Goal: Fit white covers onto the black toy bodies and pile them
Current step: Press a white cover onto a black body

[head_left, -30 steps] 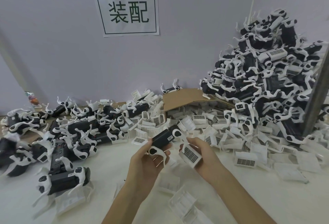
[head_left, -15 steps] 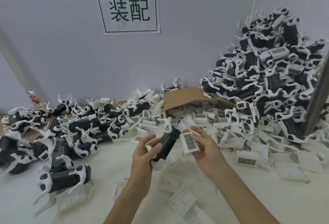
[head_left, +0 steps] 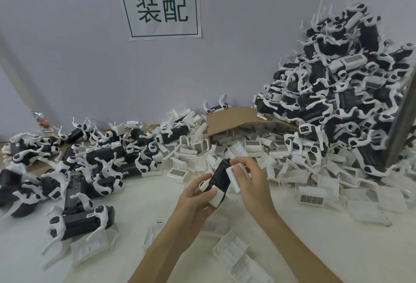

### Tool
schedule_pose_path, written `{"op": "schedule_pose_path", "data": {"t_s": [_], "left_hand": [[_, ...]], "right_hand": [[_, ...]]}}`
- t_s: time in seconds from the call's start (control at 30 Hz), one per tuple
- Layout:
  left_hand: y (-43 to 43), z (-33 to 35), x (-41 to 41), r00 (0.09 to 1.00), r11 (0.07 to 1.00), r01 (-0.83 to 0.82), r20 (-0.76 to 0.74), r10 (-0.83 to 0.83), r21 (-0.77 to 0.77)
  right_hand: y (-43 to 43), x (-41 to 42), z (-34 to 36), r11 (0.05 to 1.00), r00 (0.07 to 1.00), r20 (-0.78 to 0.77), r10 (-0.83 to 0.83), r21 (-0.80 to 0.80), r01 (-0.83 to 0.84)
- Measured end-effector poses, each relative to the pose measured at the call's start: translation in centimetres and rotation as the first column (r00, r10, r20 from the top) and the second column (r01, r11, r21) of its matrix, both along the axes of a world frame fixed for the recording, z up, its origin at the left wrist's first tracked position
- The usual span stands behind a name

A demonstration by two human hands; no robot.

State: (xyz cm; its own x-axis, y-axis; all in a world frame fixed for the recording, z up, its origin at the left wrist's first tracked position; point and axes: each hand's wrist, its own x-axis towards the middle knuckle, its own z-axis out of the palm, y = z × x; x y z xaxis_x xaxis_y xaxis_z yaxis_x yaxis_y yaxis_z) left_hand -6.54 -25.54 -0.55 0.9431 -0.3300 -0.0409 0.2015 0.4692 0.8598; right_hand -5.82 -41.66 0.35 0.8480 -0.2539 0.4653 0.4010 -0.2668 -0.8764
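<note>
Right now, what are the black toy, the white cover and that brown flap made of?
Black toy body: probably hard plastic, matt, with crisp moulded edges. White cover: likely thin plastic too, smooth, with a moulded grille of small slots. Brown flap: looks like cardboard, dull brown, bowed, its cut edge showing.

Reads 装配 in dark characters on the paper sign (head_left: 160,8) taped to the wall (head_left: 67,62); grid labels on white covers (head_left: 311,198) illegible.

One sign (head_left: 161,8); one cardboard sheet (head_left: 234,118); a left hand (head_left: 193,204) and right hand (head_left: 254,186); black toys (head_left: 83,222) and white covers (head_left: 311,197) beyond counting.
</note>
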Motion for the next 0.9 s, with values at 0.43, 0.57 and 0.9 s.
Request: {"op": "schedule_pose_path", "data": {"t_s": [0.43,0.57,0.9], "left_hand": [[0.7,0.0,0.7,0.997,0.995,-0.074,0.021,0.075,-0.066],[0.7,-0.1,0.8,0.993,0.991,-0.116,-0.007,0.116,-0.062],[0.4,0.1,0.4,0.998,0.998,-0.034,0.050,0.037,-0.060]], "right_hand": [[0.8,-0.3,-0.6,0.967,0.973,-0.109,0.203,-0.134,-0.217],[0.1,0.1,0.1,0.977,0.973,-0.109,0.204,0.091,-0.194],[-0.4,0.1,0.8,0.684,0.880,-0.046,0.473,0.648,-0.334]]}}
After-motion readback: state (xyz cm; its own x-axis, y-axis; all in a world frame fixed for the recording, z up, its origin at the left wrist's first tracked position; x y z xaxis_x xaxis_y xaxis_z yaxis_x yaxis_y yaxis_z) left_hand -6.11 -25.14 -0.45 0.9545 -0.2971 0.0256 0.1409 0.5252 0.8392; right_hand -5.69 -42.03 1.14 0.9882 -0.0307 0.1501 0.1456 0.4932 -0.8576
